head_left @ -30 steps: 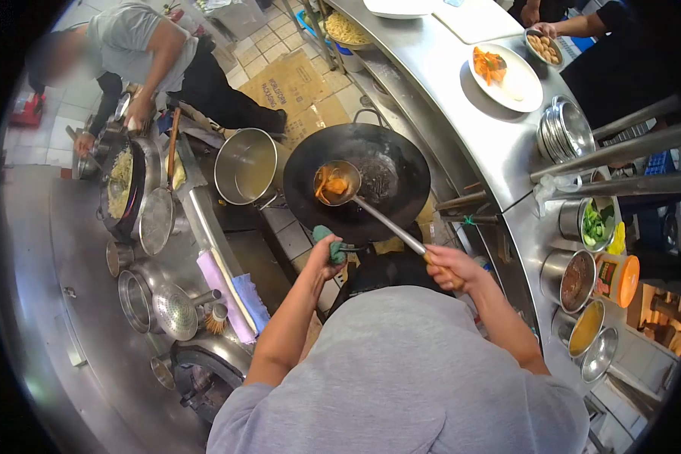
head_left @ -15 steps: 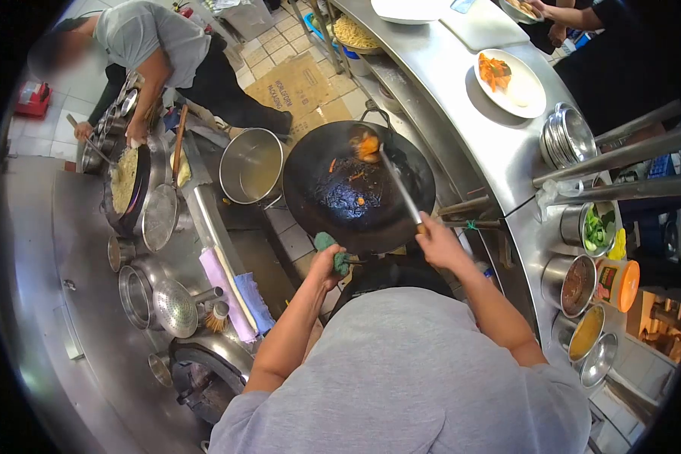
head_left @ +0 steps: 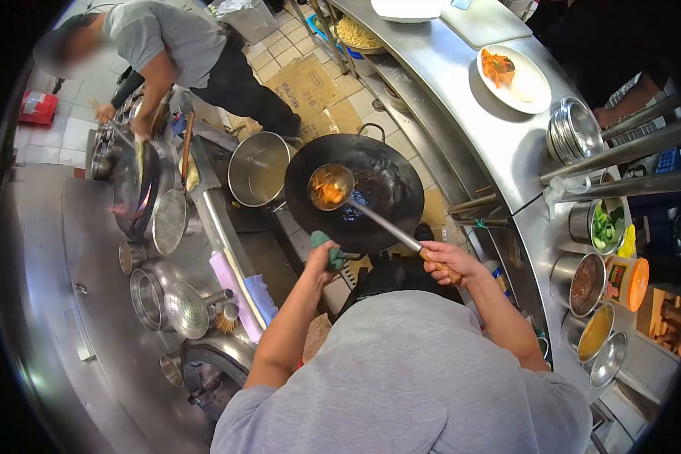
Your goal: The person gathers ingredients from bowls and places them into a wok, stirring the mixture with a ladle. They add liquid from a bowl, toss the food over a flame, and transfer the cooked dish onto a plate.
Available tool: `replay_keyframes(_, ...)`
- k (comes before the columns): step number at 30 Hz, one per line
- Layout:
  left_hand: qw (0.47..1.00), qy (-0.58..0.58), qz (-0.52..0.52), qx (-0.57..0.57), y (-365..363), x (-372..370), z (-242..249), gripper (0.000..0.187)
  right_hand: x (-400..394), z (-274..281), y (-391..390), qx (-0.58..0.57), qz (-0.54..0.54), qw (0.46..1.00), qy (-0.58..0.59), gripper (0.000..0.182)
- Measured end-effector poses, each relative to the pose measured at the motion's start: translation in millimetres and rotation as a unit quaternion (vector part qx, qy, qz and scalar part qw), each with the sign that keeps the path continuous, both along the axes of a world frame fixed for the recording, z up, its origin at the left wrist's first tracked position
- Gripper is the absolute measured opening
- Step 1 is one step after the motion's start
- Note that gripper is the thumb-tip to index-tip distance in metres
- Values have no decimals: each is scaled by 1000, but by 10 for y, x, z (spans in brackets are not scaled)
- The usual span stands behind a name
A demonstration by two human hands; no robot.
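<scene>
My right hand [head_left: 455,264] is wrapped round the wooden grip of a long metal ladle [head_left: 390,225]. Orange and yellowish food pieces [head_left: 328,187] lie in the ladle's bowl, which is over the left part of a black wok [head_left: 397,181]. The wok's dark inside shines with an oily film. My left hand [head_left: 324,261] is closed on a green cloth [head_left: 328,248] at the wok's near side, where a short handle sticks out from the cloth toward the right.
A steel pot [head_left: 260,168] of cloudy liquid stands left of the wok. On the right counter [head_left: 507,166] are a white plate [head_left: 533,83] with orange food, stacked steel bowls [head_left: 575,130] and several ingredient containers. Another person [head_left: 175,49] works at a wok upper left.
The ladle has swung from the wok's far right to its left side, and its bowl now holds the food up. Few pieces show on the wok's floor. My left hand shifted slightly left.
</scene>
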State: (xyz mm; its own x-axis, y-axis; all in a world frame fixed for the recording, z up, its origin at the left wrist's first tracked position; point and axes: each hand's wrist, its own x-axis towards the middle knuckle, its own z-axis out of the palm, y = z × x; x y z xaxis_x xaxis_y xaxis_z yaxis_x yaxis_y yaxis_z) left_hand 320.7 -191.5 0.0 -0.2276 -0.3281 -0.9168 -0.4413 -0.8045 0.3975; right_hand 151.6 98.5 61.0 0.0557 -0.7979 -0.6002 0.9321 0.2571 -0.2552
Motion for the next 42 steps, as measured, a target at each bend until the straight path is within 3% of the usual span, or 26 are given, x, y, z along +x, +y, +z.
replay_keyframes(1, 1000, 17, -11, 9, -50, 103, 85, 20, -30, 36, 16, 1, -1, 1000, 0, 47)
replay_keyframes(4, 999, 34, -34, -4, -125, 301, 293, 15, -120, -16, 104, 89, 55, 943, 316, 53)
replay_keyframes(5, 998, 34, -49, -27, -126, 345, 356, 15, -80, -173, 98, 89, 56, 944, 314, 53)
replay_keyframes(6, 997, 32, -58, -44, -117, 343, 432, 15, -34, -239, 40, 105, 68, 785, 606, 53)
replay_keyframes(7, 997, 34, -59, -43, -101, 304, 496, 15, -29, -281, 17, 109, 71, 538, 833, 53)
replay_keyframes(8, 995, 29, -65, -76, -64, 254, 547, 16, -12, -313, 17, 111, 71, 536, 834, 53)
replay_keyframes(10, 991, 24, -70, -108, -5, 173, 486, 17, 106, 197, -287, 154, 129, 792, 577, 52)
replay_keyframes(11, 985, 41, -87, -142, -12, 105, 347, 18, 120, 313, -367, 166, 149, 881, 417, 52)
replay_keyframes(12, 977, 55, -103, -176, -9, 61, 209, 19, 111, 280, -357, 102, 98, 949, 282, 50)
replay_keyframes(13, 977, 55, -103, -178, 1, 19, 91, 19, 76, 289, -273, 100, 97, 949, 283, 50)
replay_keyframes(14, 973, 56, -93, -205, 8, -19, -21, 19, 21, 299, -123, 32, 64, 985, 155, 50)
replay_keyframes(15, 967, 57, -83, -233, 3, -35, -107, 20, -17, 277, 19, -38, 32, 999, 22, 49)
replay_keyframes(16, 965, 52, -86, -241, -5, -38, -152, 20, 8, 189, 200, -44, 33, 998, 20, 49)
replay_keyframes(18, 976, 53, -67, -203, -91, -29, -86, 20, 94, 62, 451, -106, -18, 981, -159, 51)
replay_keyframes(21, 994, 30, -37, -94, -177, -11, 61, 21, 198, -72, 344, -92, -26, 987, -131, 52)
replay_keyframes(23, 998, 8, -20, -53, -290, 88, 73, 21, 72, 30, 184, -66, -16, 994, -89, 52)
replay_keyframes(26, 995, 21, -52, -87, -386, 260, 239, 20, -142, 274, 79, 88, 60, 979, 173, 50)
replay_keyframes(27, 991, 15, -61, -118, -352, 265, 438, 18, -167, 282, 44, 90, 60, 979, 174, 50)
replay_keyframes(29, 989, 12, -63, -133, -344, 301, 541, 20, -161, 308, -52, 184, 181, 880, 399, 50)
replay_keyframes(31, 974, 42, -116, -188, -347, 302, 559, 23, -113, 315, -176, 186, 183, 878, 402, 52)
replay_keyframes(33, 965, 57, -127, -222, -274, 235, 321, 28, -1, 537, -355, 190, 169, 905, 342, 51)
replay_keyframes(34, 947, 60, -124, -290, -219, 187, 138, 32, -5, 480, -372, 140, 155, 938, 277, 50)
replay_keyframes(35, 924, 64, -122, -356, -190, 151, -61, 35, -18, 529, -342, 141, 152, 938, 279, 50)
replay_keyframes(37, 919, 37, -116, -376, -145, 66, -313, 34, -97, 683, -202, 38, 53, 995, 74, 51)
replay_keyframes(39, 926, 54, -77, -365, -123, -9, -405, 31, -136, 731, 72, -10, 21, 999, 25, 51)
replay_keyframes(42, 987, 102, -5, -122, -57, -90, -49, 13, -176, 999, 476, -80, -72, 991, -73, 51)
